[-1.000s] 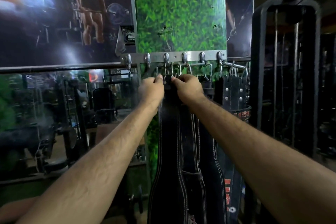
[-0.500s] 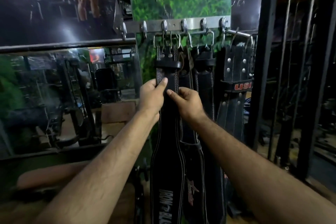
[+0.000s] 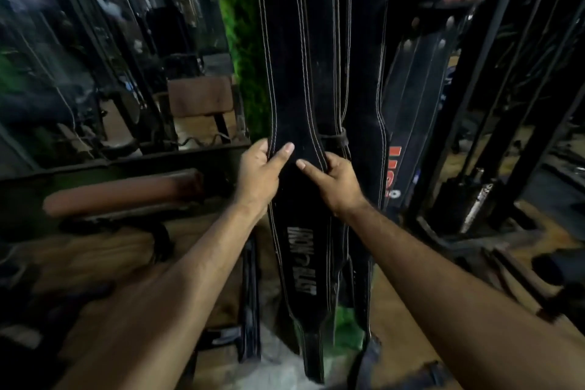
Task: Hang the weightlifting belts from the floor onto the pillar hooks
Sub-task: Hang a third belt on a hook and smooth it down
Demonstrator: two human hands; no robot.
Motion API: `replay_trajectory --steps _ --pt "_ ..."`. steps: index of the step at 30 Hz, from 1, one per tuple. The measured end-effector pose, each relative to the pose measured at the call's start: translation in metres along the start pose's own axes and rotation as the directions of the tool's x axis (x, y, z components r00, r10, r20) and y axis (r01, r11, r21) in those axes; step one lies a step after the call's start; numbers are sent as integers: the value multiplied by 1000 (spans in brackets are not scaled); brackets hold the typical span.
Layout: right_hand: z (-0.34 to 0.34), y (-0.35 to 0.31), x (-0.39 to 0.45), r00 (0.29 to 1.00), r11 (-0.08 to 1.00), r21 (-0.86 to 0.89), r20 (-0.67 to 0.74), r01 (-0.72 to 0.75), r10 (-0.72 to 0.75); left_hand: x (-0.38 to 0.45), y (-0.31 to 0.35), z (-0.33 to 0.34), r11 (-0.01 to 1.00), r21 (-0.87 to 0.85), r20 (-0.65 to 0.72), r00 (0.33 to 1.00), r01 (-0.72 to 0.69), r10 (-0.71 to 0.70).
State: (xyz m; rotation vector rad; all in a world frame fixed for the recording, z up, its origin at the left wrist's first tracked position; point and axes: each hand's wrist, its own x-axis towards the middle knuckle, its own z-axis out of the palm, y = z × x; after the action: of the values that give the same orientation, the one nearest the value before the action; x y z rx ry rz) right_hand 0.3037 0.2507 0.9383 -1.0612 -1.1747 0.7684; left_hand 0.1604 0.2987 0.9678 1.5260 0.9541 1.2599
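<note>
We see both hands on the front black belt, which hangs in front of the green-clad pillar. Its top runs out of frame, so the hook is not visible; we judge it hung because the strap drops straight and free, tail end clear above the floor.

Long axis: vertical, top to bottom of the view. Printed lettering sits below the hands, reading along the strap.

Left hand: fingers wrapped behind the belt's left edge, thumb laid flat on the face. A pinch on the edge, not a fist.

Right hand: fingers curled round the right edge, index finger extended across the face toward the left thumb. Also gripping the edge, lightly by the look of it.

Both hands sit at the same height, one each side of the strap's centre line, where the belt begins to widen. Neither is clearly nearer; the belt lies directly between them.

Neighbouring belts hang just behind and to the right, touching or overlapping: a second black belt and one with red lettering.

Judgement: this belt is placed; the hands appear to be smoothing or steadying it. Any release should go outward, sideways off each edge, since pulling along the vertical axis could drag it off its hook. Whether more belts lie on the floor we cannot tell; the lower frame is blurred.
</note>
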Motion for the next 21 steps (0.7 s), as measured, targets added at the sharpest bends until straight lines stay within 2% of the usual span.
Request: replay_trajectory --steps 7,12,16,21 --pt "-5 52 -26 989 989 8 1 -149 149 -28 -47 -4 997 -8 91 993 81 -80" --pt "-12 132 -62 953 951 -75 22 -300 302 -66 -131 -2 965 63 119 958 253 -259" --pt "-11 186 -88 925 921 -95 -49 -379 376 -86 -188 6 948 45 65 946 316 -319" --pt "-7 236 -118 866 852 -157 -91 -499 491 -105 -241 8 935 63 64 933 349 -353"
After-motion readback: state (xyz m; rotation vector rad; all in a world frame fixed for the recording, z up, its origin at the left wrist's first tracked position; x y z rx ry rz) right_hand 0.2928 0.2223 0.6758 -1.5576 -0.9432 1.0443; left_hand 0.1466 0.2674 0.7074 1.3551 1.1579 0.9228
